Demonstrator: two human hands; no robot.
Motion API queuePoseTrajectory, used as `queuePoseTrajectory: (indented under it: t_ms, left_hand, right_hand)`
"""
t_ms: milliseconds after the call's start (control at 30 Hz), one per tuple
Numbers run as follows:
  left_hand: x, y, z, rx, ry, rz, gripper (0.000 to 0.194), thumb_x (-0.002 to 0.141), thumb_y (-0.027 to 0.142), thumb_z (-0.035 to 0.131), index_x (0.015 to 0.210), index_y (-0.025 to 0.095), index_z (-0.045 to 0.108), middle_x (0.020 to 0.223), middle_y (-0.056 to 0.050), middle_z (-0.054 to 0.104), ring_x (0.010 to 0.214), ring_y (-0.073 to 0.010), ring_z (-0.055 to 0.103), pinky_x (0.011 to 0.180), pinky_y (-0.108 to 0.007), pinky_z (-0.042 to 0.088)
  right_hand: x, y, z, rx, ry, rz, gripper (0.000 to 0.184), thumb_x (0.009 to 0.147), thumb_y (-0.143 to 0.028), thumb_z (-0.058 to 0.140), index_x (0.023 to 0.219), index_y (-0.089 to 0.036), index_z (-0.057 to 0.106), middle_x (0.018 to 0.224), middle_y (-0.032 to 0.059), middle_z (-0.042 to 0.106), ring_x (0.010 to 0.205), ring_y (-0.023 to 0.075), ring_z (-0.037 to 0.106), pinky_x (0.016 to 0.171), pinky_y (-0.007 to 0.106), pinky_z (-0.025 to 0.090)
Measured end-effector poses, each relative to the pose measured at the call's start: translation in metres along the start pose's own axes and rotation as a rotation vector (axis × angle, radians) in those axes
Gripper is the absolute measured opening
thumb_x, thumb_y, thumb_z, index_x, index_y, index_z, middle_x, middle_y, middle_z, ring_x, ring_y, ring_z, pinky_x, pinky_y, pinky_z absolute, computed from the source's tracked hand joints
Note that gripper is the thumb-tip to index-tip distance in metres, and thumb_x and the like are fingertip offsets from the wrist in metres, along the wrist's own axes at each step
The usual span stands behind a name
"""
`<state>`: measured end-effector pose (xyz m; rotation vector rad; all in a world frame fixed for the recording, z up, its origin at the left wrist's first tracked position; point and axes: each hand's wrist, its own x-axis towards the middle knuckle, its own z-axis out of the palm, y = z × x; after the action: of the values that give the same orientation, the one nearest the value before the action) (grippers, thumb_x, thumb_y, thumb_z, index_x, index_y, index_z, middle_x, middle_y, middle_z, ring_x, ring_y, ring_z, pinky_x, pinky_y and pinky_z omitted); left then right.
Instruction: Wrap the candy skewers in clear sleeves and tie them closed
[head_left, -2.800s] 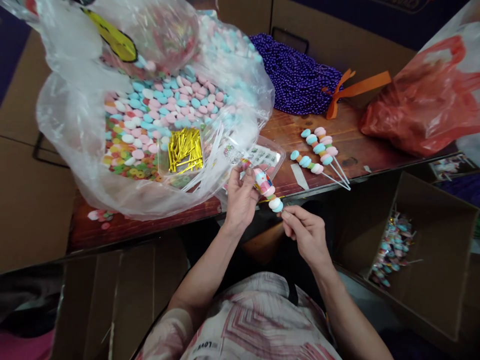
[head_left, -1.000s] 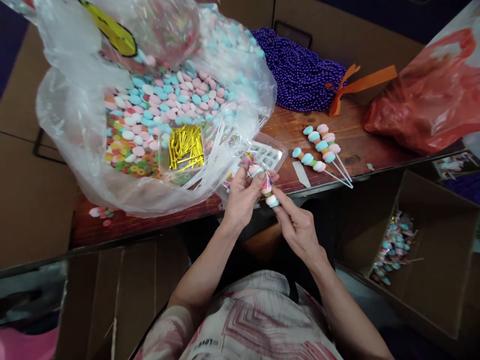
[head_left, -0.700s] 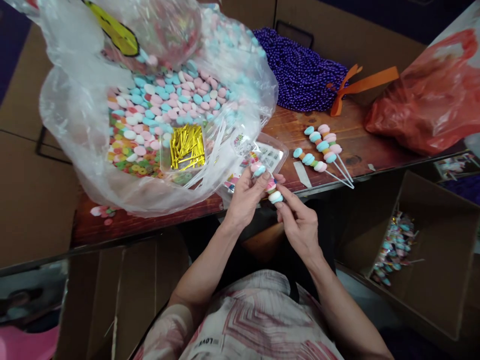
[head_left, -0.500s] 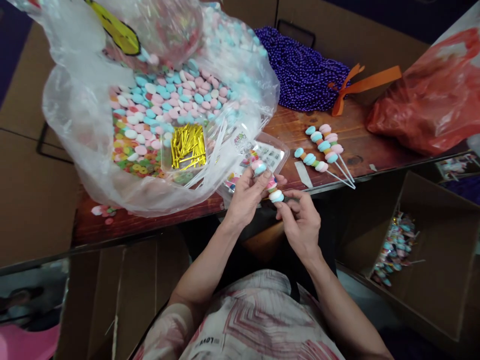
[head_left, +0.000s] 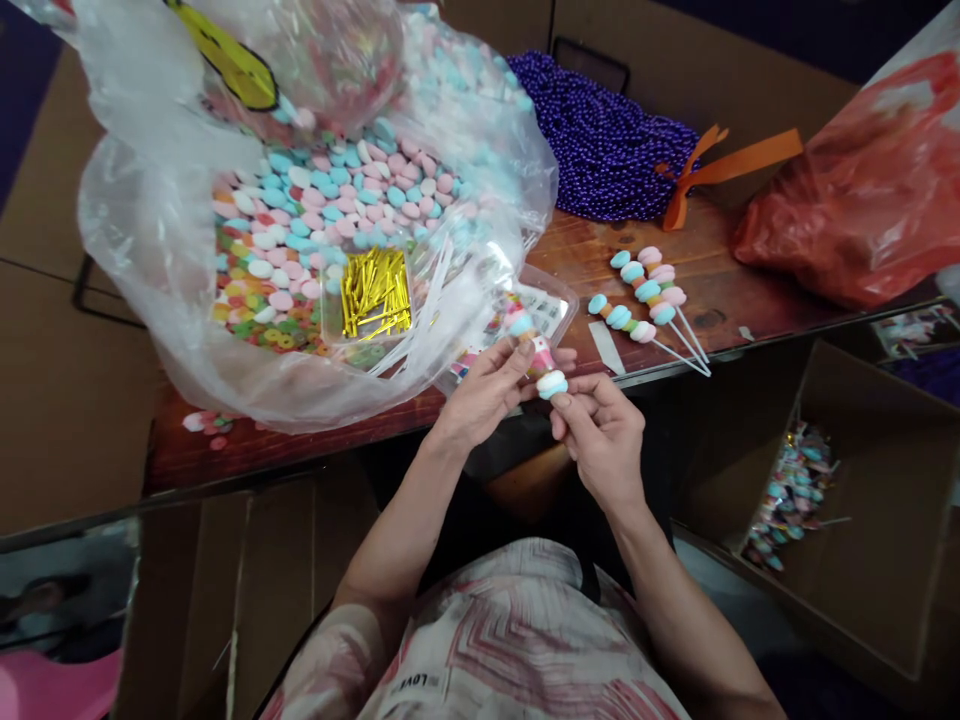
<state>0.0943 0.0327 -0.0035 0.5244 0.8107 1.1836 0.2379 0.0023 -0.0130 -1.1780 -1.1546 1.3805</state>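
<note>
Between my hands is a candy skewer (head_left: 553, 384) of pastel tablet candies, its upper part inside a clear printed wrapper (head_left: 541, 356). My left hand (head_left: 484, 393) is closed around the wrapped middle, thumb on top and fingers beneath. At the lower end, my right hand (head_left: 604, 428) pinches just below the white and blue candies; the stick there is hidden by the fingers. Three unwrapped candy skewers (head_left: 643, 290) on white sticks lie to the right on the wooden table (head_left: 577, 245). Just beyond my left hand is a plastic tray (head_left: 559, 300) with printed wrappers.
A large clear bag (head_left: 120, 220) of loose candies fills the left, with a box of gold twist ties (head_left: 375, 292) and white sticks (head_left: 427, 315) on it. Purple bead strings (head_left: 607, 140) and a red bag (head_left: 862, 220) stand behind. A cardboard box (head_left: 870, 560) at lower right holds wrapped skewers.
The skewer has shifted slightly up and away from me. My left hand has slid a little to the left, and more of the wrapper's print shows. The right hand keeps its pinch.
</note>
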Motion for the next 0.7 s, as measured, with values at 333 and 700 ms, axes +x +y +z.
queuePoseTrajectory:
  t_ms: [333, 700]
  left_hand:
    - [0.0032, -0.0042, 0.0071, -0.020, 0.157, 0.033, 0.024, 0.084, 0.038, 0.077, 0.090, 0.016, 0.068, 0.088, -0.007, 0.079, 0.098, -0.0236, 0.077, 0.088, -0.034, 0.061]
    - [0.0010, -0.0016, 0.0060, -0.016, 0.155, 0.051, 0.030, 0.085, 0.044, 0.075, 0.092, 0.016, 0.067, 0.092, -0.009, 0.078, 0.100, -0.0253, 0.076, 0.088, -0.036, 0.061]
  right_hand:
    - [0.0021, 0.0020, 0.0004, -0.062, -0.017, -0.043, 0.022, 0.091, -0.039, 0.066, 0.085, -0.020, 0.056, 0.056, -0.0058, 0.056, 0.045, 0.0067, 0.043, 0.044, 0.021, 0.031]
    - [0.0066, 0.0023, 0.0014, -0.198, -0.005, -0.039, 0.029, 0.090, -0.036, 0.064, 0.068, -0.020, 0.056, 0.053, -0.0057, 0.052, 0.046, 0.0074, 0.041, 0.050, 0.023, 0.035]
